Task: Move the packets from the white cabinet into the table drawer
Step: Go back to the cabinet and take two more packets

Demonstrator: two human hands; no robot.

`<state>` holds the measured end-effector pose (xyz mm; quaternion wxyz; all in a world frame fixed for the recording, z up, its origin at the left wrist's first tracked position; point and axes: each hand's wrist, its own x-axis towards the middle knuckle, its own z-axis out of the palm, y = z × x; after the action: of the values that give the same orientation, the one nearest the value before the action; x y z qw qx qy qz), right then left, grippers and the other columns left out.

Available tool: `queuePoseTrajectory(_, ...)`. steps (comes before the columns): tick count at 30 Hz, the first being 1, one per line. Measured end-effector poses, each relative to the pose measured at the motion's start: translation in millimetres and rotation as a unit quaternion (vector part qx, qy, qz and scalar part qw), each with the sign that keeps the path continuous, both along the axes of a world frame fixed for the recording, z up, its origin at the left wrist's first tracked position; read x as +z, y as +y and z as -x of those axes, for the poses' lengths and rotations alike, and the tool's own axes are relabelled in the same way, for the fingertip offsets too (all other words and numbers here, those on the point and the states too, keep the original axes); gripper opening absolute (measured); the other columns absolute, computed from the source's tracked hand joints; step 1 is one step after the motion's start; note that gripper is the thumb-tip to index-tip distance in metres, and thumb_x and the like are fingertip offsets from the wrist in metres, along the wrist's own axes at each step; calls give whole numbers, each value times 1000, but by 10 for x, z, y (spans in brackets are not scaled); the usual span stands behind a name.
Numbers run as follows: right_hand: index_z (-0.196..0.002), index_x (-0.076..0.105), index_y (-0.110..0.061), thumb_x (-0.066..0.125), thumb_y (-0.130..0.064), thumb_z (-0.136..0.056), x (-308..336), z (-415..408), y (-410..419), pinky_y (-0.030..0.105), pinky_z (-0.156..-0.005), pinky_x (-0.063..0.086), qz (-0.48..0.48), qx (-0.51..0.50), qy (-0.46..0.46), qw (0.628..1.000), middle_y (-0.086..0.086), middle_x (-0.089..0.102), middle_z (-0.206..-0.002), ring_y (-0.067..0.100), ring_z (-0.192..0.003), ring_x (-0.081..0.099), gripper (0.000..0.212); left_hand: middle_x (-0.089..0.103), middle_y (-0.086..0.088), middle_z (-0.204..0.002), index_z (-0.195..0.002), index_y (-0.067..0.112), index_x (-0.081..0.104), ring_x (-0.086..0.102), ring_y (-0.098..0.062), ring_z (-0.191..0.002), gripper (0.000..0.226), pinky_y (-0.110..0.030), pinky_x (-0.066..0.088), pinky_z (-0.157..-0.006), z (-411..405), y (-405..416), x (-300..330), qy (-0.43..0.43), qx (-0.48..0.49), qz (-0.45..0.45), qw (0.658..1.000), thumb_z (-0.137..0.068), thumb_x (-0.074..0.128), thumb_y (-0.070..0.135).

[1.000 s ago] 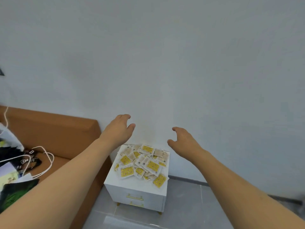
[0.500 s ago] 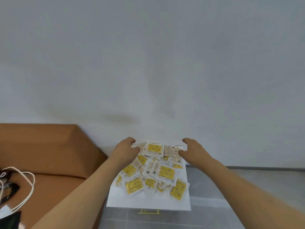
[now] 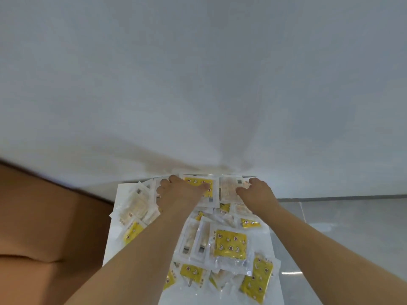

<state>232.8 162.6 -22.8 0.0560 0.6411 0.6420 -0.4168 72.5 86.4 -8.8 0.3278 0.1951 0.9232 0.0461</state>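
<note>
A plain white wall fills the upper part of the view. An orange-brown sofa stands against it on the left. On the right lies a grey tiled floor with a pale glare, edged by a dark baseboard.
</note>
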Motion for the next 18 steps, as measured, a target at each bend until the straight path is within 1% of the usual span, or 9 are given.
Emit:
queuePoseTrajectory(3,-122,50,-4,54,-41,-90,-189,67,50,34,-84,45,8,-3,-40,999,15,52,-121,31,-107,55,49,35,-12,-138,-140,6,29,35,-32,-130,106,-46,41,-97,-49,43,-203,33,-33,32,998,-67,67,72)
queuePoseTrajectory(6,-130,46,-4,54,-51,-91,-291,148,76,37,-91,42,6,-8,-75,997,16,46,-126,33,-116,50,61,44,-12,-131,-133,7,33,43,-32,-124,90,-45,42,-95,-7,11,-282,45,-45,22,998,-70,71,58)
queuePoseTrajectory(9,-131,46,-6,61,-55,-85,-336,245,47,40,-92,44,-2,-12,-69,998,13,47,-127,32,-118,49,68,59,-5,-114,-121,11,45,58,-30,-109,69,-42,47,-94,81,-16,-354,-12,-22,-12,1000,-70,72,49)
queuePoseTrajectory(11,-131,44,-7,66,-53,-81,-366,309,21,40,-93,46,0,-26,-64,998,11,51,-126,31,-119,50,71,66,-1,-100,-107,20,56,64,-27,-95,43,-43,50,-91,121,-48,-357,-70,10,-51,996,-75,70,45)
queuePoseTrajectory(12,-129,43,-8,68,-52,-79,-374,335,16,40,-93,47,5,-40,-62,997,10,53,-125,30,-118,51,71,67,0,-95,-100,22,60,65,-26,-88,28,-42,53,-85,139,-76,-347,-112,49,-95,988,-80,69,39)
queuePoseTrajectory(13,-127,45,-9,70,-51,-77,-384,354,17,41,-93,48,11,-54,-59,997,8,56,-121,30,-116,53,70,67,-2,-92,-95,22,63,64,-24,-79,14,-37,55,-75,158,-108,-319,-161,97,-142,972,-85,67,31)
queuePoseTrajectory(15,-118,52,-13,72,-50,-74,-387,370,30,43,-91,51,23,-72,-46,996,5,62,-112,30,-109,57,61,64,-9,-88,-95,11,63,60,-20,-60,6,-29,49,-53,211,-187,-216,-254,174,-206,929,-90,64,14)
queuePoseTrajectory(16,-113,54,-14,72,-50,-74,-390,371,29,43,-90,51,30,-80,-37,996,4,63,-107,30,-107,58,56,62,-12,-87,-98,7,61,59,-21,-56,9,-29,50,-51,252,-232,-162,-274,202,-226,913,-89,64,9)
queuePoseTrajectory(18,-107,52,-15,71,-48,-77,-384,358,18,44,-89,51,32,-96,-20,995,1,62,-99,29,-105,57,49,60,-13,-87,-94,5,59,60,-24,-65,11,-35,53,-66,355,-315,-109,-277,268,-253,887,-85,65,3)
